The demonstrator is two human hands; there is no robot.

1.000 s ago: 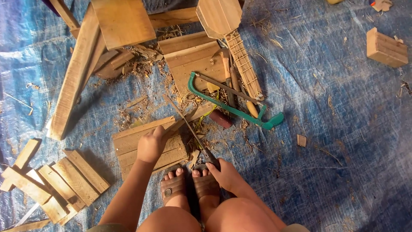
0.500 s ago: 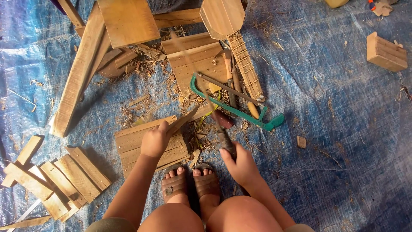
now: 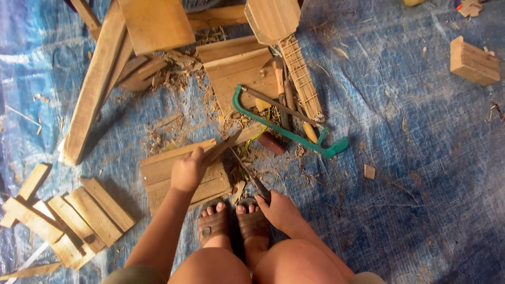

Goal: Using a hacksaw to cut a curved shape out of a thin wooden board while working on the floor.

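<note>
While your left hand grips the wood strip slanting up-right off the board, your right hand clasps the knife, blade angled up-left against the strip's near end, just above your feet.

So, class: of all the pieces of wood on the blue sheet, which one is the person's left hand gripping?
The thin wooden strip slanting over the slatted board; only it is in the left hand, while the others lie loose.

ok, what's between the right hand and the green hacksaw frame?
Head view: wood shavings on the blue tarp and a dark reddish block lie between the right hand and the green hacksaw.
</note>
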